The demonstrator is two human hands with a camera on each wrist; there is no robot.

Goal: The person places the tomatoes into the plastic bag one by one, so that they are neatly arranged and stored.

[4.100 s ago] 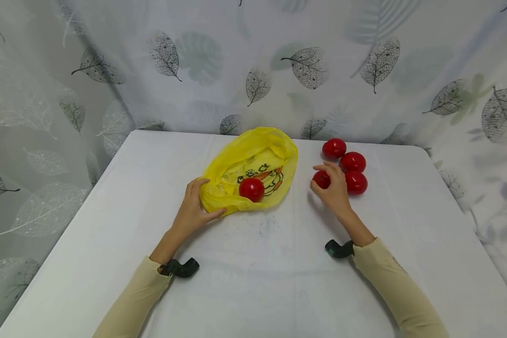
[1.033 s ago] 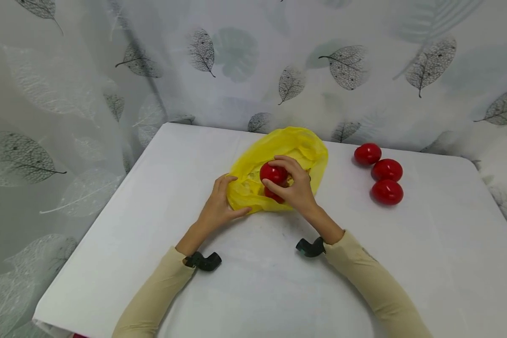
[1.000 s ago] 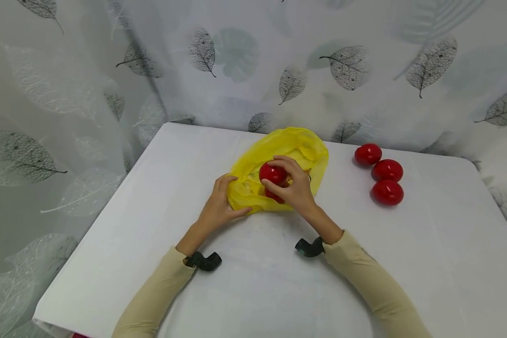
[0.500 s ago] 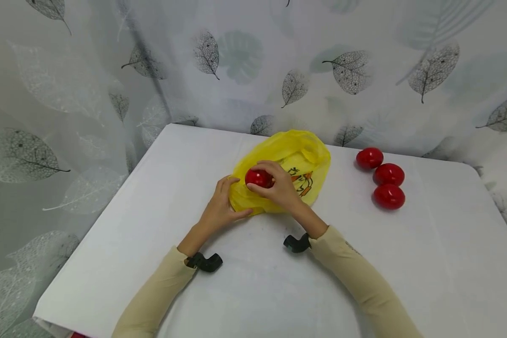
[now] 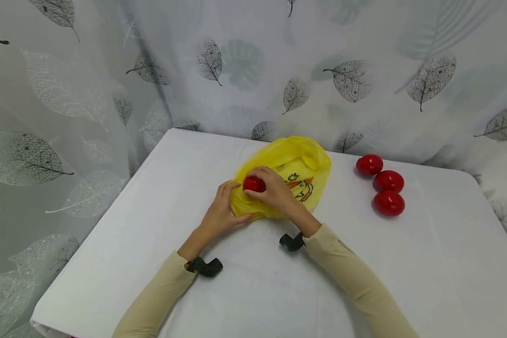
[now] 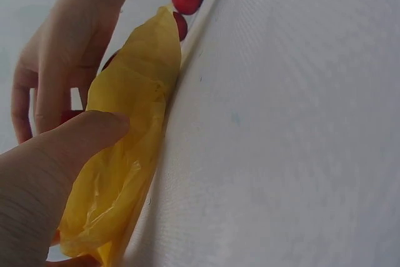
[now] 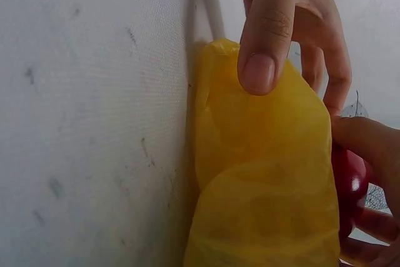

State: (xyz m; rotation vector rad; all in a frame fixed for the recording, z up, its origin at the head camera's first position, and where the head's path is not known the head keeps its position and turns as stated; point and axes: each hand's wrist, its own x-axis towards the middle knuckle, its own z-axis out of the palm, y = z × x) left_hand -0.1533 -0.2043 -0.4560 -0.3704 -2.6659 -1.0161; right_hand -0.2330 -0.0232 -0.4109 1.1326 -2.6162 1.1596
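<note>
A yellow plastic bag (image 5: 317, 173) with a printed cartoon lies on the table, its mouth spread. My left hand (image 5: 219, 213) holds the bag's left end, thumb against the near side, as the left wrist view shows with the thumb on the yellow film (image 6: 134, 92). Inside the mouth, my right hand (image 5: 276, 190) grips a glossy red tomato (image 5: 253, 184) between thumb and fingers, close to the left hand. In the right wrist view the tomato (image 7: 351, 182) shows beside the bag's wall. The tomato seen earlier in the bag is hidden in the head view.
Three more tomatoes (image 5: 388, 203) sit in a row at the back right of the white table (image 5: 245, 291). A leaf-patterned curtain (image 5: 245, 56) hangs behind and to the left. Dark curved pieces (image 5: 291, 242) are strapped at both wrists.
The right hand took a tomato from the group at the right, brought it over the bag, then moved left and lower into it. The left hand stays on the bag. The view shifted.
</note>
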